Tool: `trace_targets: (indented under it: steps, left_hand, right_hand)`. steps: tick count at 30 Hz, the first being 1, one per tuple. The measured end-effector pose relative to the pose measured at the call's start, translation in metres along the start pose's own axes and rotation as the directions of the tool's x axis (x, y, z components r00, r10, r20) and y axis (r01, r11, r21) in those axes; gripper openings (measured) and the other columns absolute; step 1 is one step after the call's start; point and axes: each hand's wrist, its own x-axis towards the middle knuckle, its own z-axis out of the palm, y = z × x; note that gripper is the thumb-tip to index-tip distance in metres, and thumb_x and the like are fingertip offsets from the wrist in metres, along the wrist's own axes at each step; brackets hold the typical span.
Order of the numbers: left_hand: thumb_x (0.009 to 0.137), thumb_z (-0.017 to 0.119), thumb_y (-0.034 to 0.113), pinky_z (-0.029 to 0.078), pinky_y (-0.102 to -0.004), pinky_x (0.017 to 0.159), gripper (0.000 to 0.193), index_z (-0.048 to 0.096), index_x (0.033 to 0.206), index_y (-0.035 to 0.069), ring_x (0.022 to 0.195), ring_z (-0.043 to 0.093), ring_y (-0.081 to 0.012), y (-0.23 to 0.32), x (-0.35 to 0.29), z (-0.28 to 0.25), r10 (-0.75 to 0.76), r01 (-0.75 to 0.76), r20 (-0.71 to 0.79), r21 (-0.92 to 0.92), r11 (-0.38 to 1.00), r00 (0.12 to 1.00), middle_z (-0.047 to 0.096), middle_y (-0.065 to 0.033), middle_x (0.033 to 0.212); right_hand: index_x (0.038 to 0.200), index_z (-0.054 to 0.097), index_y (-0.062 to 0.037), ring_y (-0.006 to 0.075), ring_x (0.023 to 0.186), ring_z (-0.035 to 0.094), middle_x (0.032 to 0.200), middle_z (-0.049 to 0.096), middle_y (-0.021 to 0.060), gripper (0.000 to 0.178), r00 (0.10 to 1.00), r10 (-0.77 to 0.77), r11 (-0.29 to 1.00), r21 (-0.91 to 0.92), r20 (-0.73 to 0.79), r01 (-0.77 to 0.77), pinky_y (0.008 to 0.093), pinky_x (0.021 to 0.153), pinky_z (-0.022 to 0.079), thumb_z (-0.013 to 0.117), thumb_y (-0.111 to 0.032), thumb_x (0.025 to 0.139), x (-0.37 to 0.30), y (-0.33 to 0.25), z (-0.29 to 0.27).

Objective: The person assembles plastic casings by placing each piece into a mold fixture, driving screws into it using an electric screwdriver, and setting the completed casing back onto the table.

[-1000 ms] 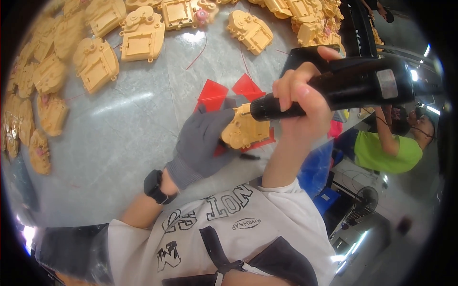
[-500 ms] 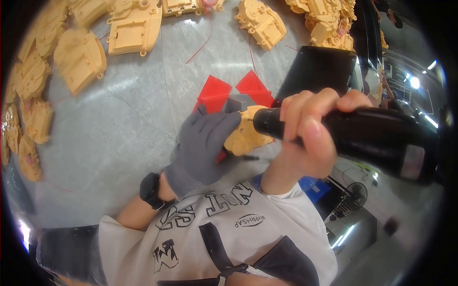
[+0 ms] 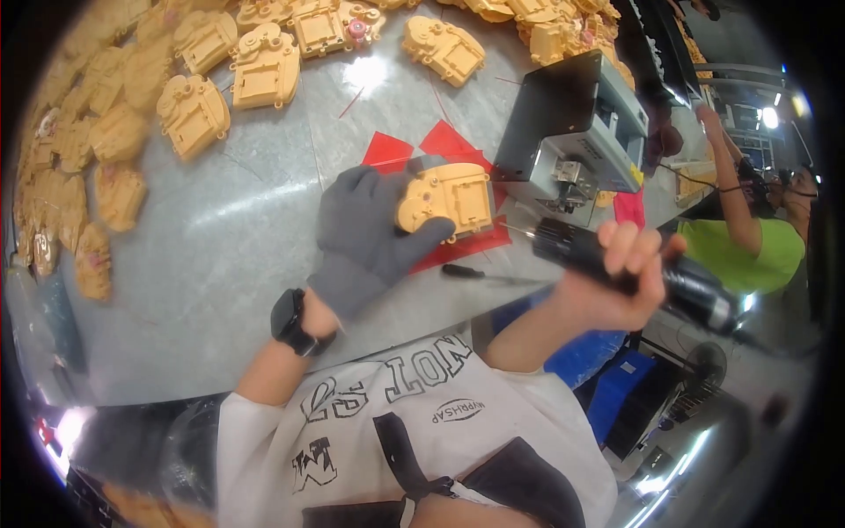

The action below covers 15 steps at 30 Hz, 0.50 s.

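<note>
My left hand [image 3: 365, 238], in a grey glove, grips a yellow plastic housing [image 3: 465, 195] by its left side, the thumb lying over its near edge. The housing faces up, showing a rectangular recess and a round boss. Under and around it lie red pieces [image 3: 387, 148] on the table, with part of a grey block behind. My bare right hand [image 3: 616, 277] is wrapped round a black electric screwdriver [image 3: 572, 251]. Its thin bit points left, just to the right of the housing and apart from it. A black-handled hand screwdriver [image 3: 462, 271] lies nearer to me.
A black box-shaped machine [image 3: 550, 114] with a metal mechanism in front stands right of the housing. Many yellow housings [image 3: 194, 114] cover the table's left and far sides. At the far right a person in a green shirt [image 3: 748, 251] reaches out an arm. A blue bin [image 3: 625, 396] is below the table edge.
The electric screwdriver has drawn back from the housing, down and to the right. My left hand has turned the housing so its recessed face shows. The view has shifted, revealing more of the machine.
</note>
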Motion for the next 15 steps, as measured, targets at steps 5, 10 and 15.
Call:
trace_targets:
  steps: [5, 10, 15]
  left_hand:
    - [0.063, 0.071, 0.020, 0.045, -0.0325, 0.079, 0.035, 0.057, 0.090, 0.004, 0.079, 0.054, -0.0250, 0.014, 0.016, -0.015, -0.313, 0.430, 0.311, -0.461, 0.776, 0.897, 0.057, -0.0081, 0.076]
    - [0.053, 0.063, 0.001, 0.042, -0.0346, 0.075, 0.037, 0.051, 0.086, 0.008, 0.084, 0.051, -0.0260, 0.025, -0.026, -0.027, 0.217, -0.253, -0.132, -0.576, 0.778, 0.967, 0.052, -0.0093, 0.090]
    - [0.053, 0.062, -0.006, 0.041, -0.0335, 0.076, 0.038, 0.052, 0.086, 0.007, 0.087, 0.050, -0.0271, 0.020, -0.037, -0.039, 0.214, -0.337, -0.296, -0.467, 0.818, 0.931, 0.051, -0.0096, 0.094]
  right_hand:
    - [0.116, 0.044, -0.0071, 0.0128, 0.054, 0.042, 0.067, 0.043, 0.0017, 0.036, 0.999, -0.021, 1.000, -0.006, -0.048, 0.021, 0.0310, 0.058, 0.034, 0.047, -0.010, 0.080, -0.008, -0.023, -0.025]
    - [0.112, 0.045, -0.0063, 0.0115, 0.055, 0.040, 0.067, 0.042, 0.0010, 0.032, 0.989, -0.072, 0.995, 0.058, -0.132, 0.080, 0.0301, 0.061, 0.034, 0.049, -0.009, 0.080, -0.012, -0.041, -0.037]
    - [0.111, 0.046, -0.0065, 0.0112, 0.055, 0.040, 0.067, 0.041, 0.0008, 0.031, 0.993, -0.028, 0.996, 0.085, -0.117, 0.038, 0.0296, 0.063, 0.033, 0.048, -0.009, 0.080, -0.014, -0.034, -0.038]
